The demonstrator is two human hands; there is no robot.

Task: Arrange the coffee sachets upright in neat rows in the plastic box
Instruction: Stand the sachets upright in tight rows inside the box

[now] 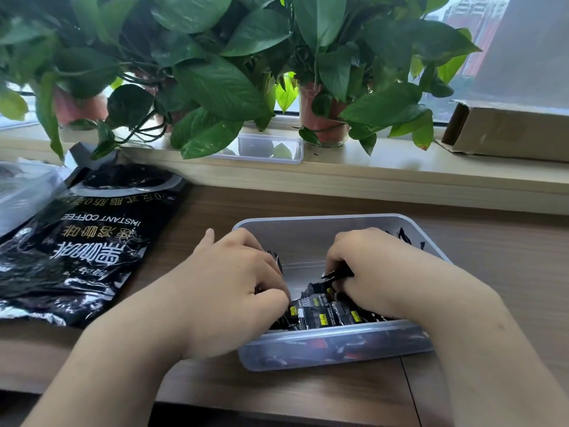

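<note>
Clutter is all in one place: the plastic box (338,349) sits at the near edge of the desk (308,392), and the coffee sachets (326,315) lie in it in a loose black heap toward my side, leaning every way, no rows yet. I have both hands down inside. My left hand (234,282) is curled over a bunch at the left wall. I judge it a backstop, so that packets stood up have something to lean on. My right hand (369,266) pinches the top edge of one of them between thumb and fingertips — the natural hold for tipping it upright. The far half of the box floor is bare, which leaves room to build from. The big instant-coffee bag (86,251) lies flat at the left, out of the way.
</note>
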